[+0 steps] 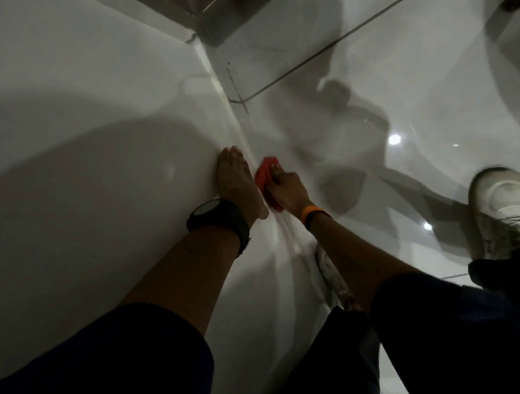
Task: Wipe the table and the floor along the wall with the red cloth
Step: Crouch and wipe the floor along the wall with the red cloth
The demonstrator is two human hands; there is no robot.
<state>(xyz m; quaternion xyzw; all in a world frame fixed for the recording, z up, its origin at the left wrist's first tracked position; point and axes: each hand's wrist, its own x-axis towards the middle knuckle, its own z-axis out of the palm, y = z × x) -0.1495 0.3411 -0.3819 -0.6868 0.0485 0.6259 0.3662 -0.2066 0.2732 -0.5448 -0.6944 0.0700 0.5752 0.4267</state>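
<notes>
My right hand (285,189) presses the red cloth (265,175) onto the glossy tiled floor (322,82), right at the seam where the floor meets the white wall (82,115). The cloth is bunched under my fingers and partly hidden by them. My left hand (238,183) lies flat against the wall beside the seam, fingers together and holding nothing, with a black watch on its wrist. An orange band sits on my right wrist.
A white shoe (500,211) stands on the floor at the right and another white shoe (332,271) shows under my right forearm. A dark step or ledge (213,21) meets the wall at the top. Dark grout lines cross the tiles.
</notes>
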